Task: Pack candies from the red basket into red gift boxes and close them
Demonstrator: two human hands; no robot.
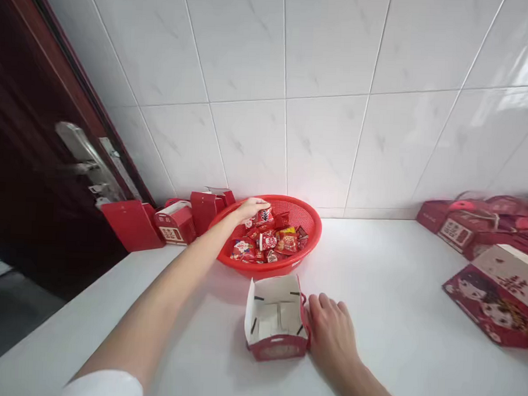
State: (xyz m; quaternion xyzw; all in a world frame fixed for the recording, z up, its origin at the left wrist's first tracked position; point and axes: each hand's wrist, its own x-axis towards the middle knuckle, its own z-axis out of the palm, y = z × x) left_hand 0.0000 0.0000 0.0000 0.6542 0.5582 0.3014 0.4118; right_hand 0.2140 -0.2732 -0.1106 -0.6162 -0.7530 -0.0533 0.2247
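Now our left hand (pixel 251 209) reaches into the red basket (pixel 310 213), its fingertips closed on a red packet (pixel 265 217) at the basket's left side, among other packets (pixel 287 243) in red wrappers. The basket sits by the table's far edge, against the tiled wall (pixel 323 148). Just nearer to us on the table (pixel 382 296), the open box (pixel 275 333) stands upright, its pale inside facing up. Our right hand (pixel 330 329) lies against its right side, fingers bent; the hand is slightly blurred, so we cannot tell whether they pinch the box or only rest there. Small red boxes (pixel 175 220) stand at the table's far left corner, near the dark door (pixel 35 129). Toward the right edge we see more red boxes (pixel 468 227) and a box with cartoon figures (pixel 500 296).
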